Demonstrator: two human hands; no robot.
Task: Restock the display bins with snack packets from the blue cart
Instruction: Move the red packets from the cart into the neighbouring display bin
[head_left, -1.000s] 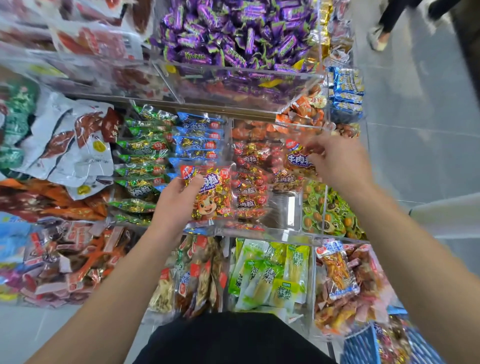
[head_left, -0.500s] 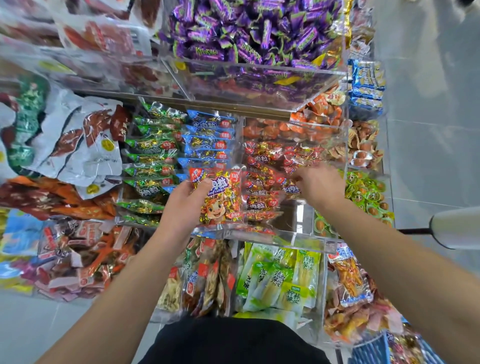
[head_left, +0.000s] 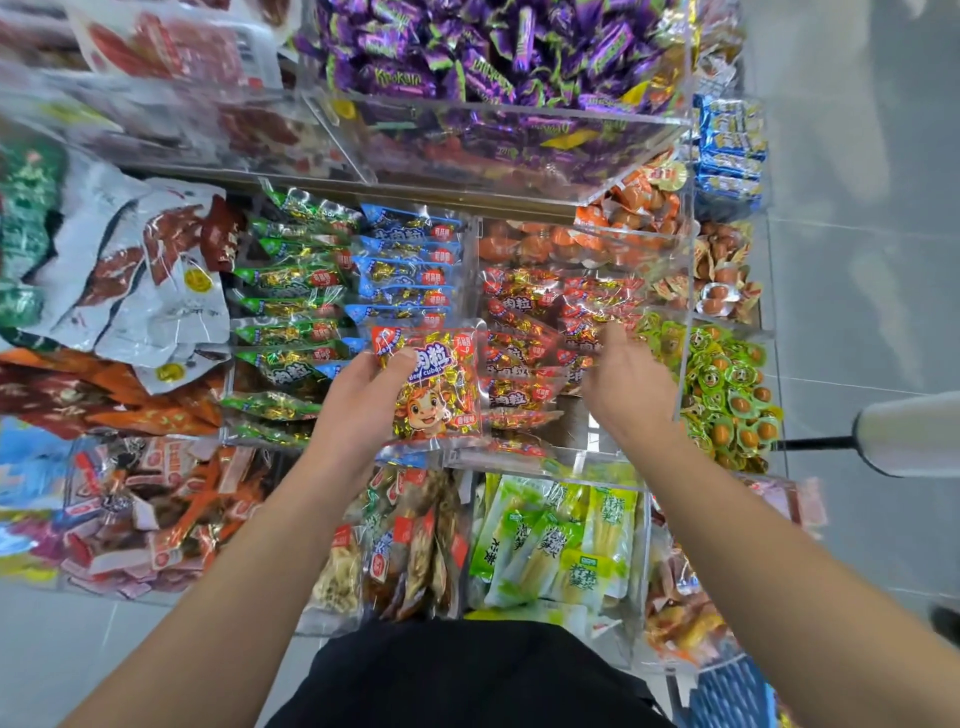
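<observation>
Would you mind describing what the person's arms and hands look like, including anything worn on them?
Both forearms are bare from the frame's lower edge to the wrists: no sleeves, gloves, watch or bracelet show. The left hand and right hand carry no visible rings, though the right fingers are partly hidden among the packets. A dark garment covers the torso at the bottom of the view.

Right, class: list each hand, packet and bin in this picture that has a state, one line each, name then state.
Left hand: gripping the orange beef-cube packet, thumb across its front.
Orange beef-cube packet: held upright over the bins.
Right hand: fingers reaching into the red packets; what they hold is hidden.
Red-packet bin: part filled, bare floor at the front.
Purple sweets bin: heaped full.
</observation>
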